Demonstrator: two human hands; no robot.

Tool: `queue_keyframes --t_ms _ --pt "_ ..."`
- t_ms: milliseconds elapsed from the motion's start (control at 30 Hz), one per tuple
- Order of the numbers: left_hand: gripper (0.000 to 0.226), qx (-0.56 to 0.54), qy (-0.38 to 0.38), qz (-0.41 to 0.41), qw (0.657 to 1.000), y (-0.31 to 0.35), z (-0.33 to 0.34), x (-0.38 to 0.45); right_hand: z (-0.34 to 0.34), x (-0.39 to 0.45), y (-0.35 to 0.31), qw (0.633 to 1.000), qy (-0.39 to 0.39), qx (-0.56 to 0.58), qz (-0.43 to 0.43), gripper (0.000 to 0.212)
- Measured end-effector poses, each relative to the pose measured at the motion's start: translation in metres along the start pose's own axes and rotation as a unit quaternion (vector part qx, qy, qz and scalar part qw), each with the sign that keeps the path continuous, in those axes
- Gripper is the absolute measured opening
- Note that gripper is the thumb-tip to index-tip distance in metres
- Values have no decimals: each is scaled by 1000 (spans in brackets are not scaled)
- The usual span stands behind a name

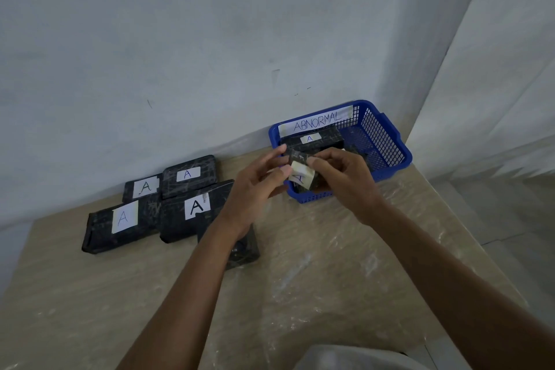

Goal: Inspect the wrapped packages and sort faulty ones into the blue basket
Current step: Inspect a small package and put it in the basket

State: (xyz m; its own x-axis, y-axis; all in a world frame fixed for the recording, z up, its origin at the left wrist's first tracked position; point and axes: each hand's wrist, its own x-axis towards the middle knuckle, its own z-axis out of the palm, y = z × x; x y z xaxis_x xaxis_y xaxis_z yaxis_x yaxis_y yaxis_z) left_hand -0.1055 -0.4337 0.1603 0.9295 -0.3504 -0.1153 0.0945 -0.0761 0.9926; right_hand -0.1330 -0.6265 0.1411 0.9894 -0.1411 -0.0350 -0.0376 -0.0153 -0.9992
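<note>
Over the near rim of the blue basket (390, 132), we hold one small wrapped package (301, 173) for checking.

Our left hand (255, 189) pinches its left side with thumb and fingertips, and our right hand (342, 173) curls round its right side; this two-handed grip lets us turn it, we judge, above the place a faulty one would go. Its pale label is partly covered, so we cannot read the mark. The basket, at the table's (300, 294) far right corner, carries a strip reading "ABNORMAL" and holds a package (312, 139) labelled "A". Along the far edge to the left lie dark packages (192, 210), four showing "A" labels.
</note>
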Motion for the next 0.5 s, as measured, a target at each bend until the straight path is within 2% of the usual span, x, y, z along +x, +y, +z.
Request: queue_keyframes --t_ms 100,200,400,500 --pt "59 18 -44 42 998 2 -5 -3 1 -1 -9 992 -15 65 109 31" --pt "65 51 -60 40 996 1 -7 -2 2 -2 -16 981 -36 70 180 32" --pt "55 92 -10 60 994 -2 -7 1 4 -4 -19 979 -61 31 192 38" --pt "52 84 10 47 995 -3 -5 1 4 -4 -11 990 -50 22 130 39"
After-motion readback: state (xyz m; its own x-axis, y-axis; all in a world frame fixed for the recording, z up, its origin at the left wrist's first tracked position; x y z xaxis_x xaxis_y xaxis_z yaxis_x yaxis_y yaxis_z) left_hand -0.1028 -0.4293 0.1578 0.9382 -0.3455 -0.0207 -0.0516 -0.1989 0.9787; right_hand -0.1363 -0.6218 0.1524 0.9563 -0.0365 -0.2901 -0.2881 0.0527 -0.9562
